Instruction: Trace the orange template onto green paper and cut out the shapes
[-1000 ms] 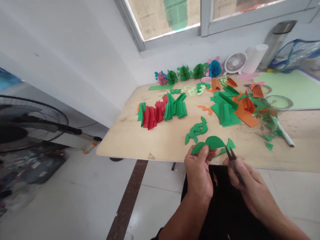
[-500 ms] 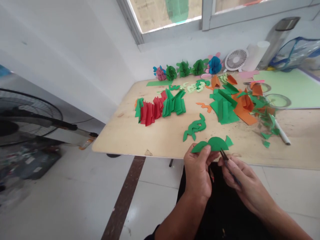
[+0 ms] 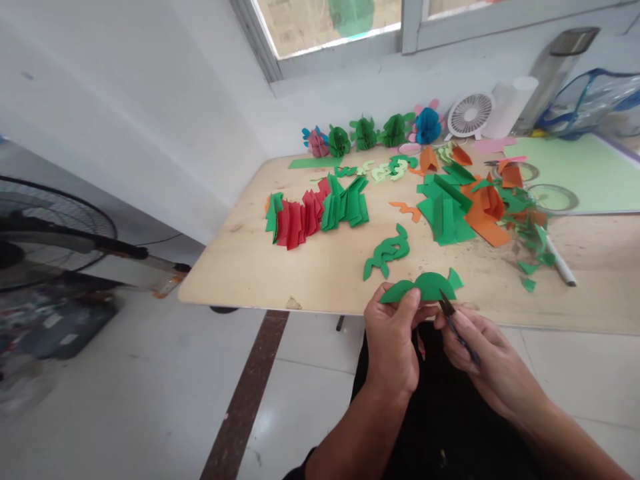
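Between the thumb and fingers of my left hand [image 3: 393,333] is a folded piece of green paper [image 3: 434,287] with a scalloped, rounded edge, held over the table's front edge. My right hand [image 3: 483,340] is closed around small dark scissors [image 3: 450,313]. Their blades meet the right part of the green paper from below. Just beyond the paper lies a small green scrap [image 3: 455,279]. Wavy green paper cutouts [image 3: 387,252] rest on the table a little further away, beyond my left hand.
Folded red papers [image 3: 297,220] and green papers [image 3: 345,203] stand in a row on the wooden table [image 3: 225,273]. Green and orange sheets, scraps and a white marker [image 3: 560,263] lie to the right. Paper ornaments [image 3: 365,133] and a small white fan [image 3: 470,115] line the wall.
The scissor blades, visibly apart before, now look closed together on the green paper. Both hands stay in nearly the same place, and the view has shifted slightly.
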